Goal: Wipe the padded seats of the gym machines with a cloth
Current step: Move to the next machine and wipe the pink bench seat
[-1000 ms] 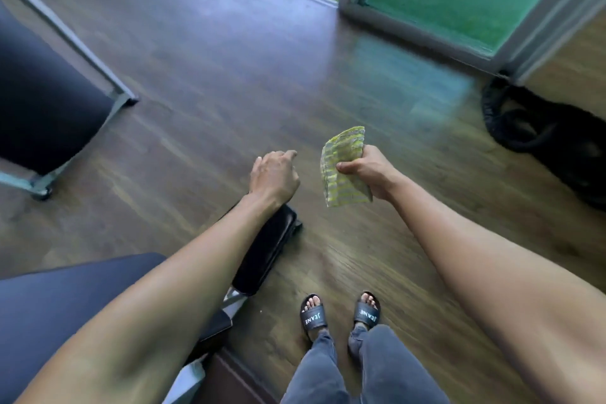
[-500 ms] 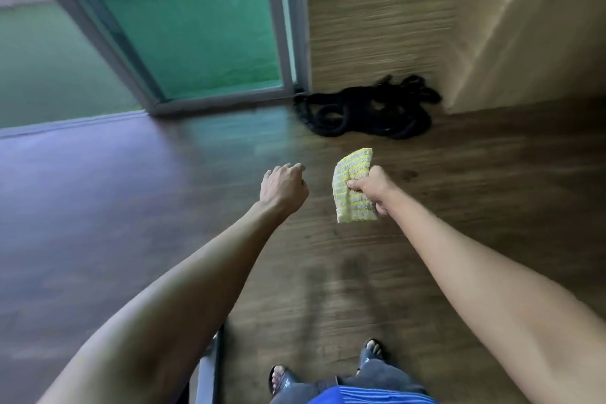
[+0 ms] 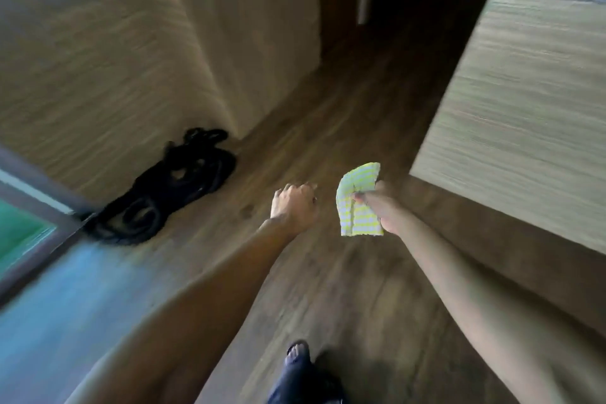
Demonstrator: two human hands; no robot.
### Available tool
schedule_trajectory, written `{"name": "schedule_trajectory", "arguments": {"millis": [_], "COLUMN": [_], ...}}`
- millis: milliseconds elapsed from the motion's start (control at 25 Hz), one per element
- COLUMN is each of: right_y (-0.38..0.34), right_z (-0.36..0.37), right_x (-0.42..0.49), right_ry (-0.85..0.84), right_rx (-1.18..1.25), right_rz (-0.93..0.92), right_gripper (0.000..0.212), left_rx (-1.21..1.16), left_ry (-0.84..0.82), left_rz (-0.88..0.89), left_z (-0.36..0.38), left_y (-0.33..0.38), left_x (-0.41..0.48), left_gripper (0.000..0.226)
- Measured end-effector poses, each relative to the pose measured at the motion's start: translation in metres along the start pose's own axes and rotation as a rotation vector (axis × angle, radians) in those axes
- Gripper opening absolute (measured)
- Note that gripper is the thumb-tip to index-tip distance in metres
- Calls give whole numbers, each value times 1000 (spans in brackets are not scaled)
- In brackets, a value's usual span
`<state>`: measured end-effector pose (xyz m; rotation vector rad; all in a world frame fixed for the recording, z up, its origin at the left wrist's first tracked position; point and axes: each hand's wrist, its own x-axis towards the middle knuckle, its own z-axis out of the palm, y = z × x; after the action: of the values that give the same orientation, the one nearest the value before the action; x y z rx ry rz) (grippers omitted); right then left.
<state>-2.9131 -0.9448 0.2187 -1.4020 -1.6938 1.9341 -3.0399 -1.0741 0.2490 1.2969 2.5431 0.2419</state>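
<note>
My right hand (image 3: 385, 211) holds a folded yellow-and-white striped cloth (image 3: 358, 202) out in front of me, thumb and fingers pinching its right edge. My left hand (image 3: 295, 207) hovers beside it to the left, fingers curled and holding nothing. Both arms stretch forward over a dark wood floor (image 3: 328, 289). No padded seat or gym machine is in view. The picture is blurred by motion.
A heap of thick black rope (image 3: 170, 187) lies on the floor at the left by a wood-panelled wall (image 3: 114, 69). A glass door frame (image 3: 39, 210) is at the far left. A wood-panelled block (image 3: 524, 115) stands at the right, with a passage between.
The view has swung to the right: the padded bench and glass door have left the frame, and the rope heap has shifted from the right to the left. Both hands keep their pose, cloth still held.
</note>
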Motion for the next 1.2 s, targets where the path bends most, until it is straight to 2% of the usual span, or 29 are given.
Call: {"name": "schedule_trajectory", "arguments": {"millis": [80, 160, 360, 480, 600, 720, 840, 1040, 1200], "right_y": [10, 23, 32, 32, 38, 60, 92, 151, 193], "right_z": [-54, -105, -227, -306, -386, -457, -531, -668, -767], "right_x": [12, 23, 53, 64, 56, 50, 35, -14, -71], "right_ry": [76, 129, 389, 477, 730, 954, 1133, 1312, 1415], "right_rx": [107, 213, 433, 528, 536, 562, 624, 761, 874], "right_rz": [49, 94, 172, 161, 138, 222, 255, 199, 178], "right_gripper": [10, 24, 34, 15, 8, 6, 20, 20, 24], "left_rx": [41, 51, 94, 159, 223, 243, 255, 352, 373], "left_ry": [-52, -106, -186, -252, -341, -420, -442, -503, -555], "left_rz": [99, 197, 476, 667, 846, 983, 1153, 1362, 1506], "left_z": [13, 30, 67, 87, 112, 140, 179, 243, 288], "left_y": [52, 105, 246, 336, 431, 524, 621, 791, 924], "left_x": [38, 77, 170, 218, 247, 257, 251, 202, 146], "left_gripper": [42, 43, 37, 35, 37, 38, 37, 27, 34]}}
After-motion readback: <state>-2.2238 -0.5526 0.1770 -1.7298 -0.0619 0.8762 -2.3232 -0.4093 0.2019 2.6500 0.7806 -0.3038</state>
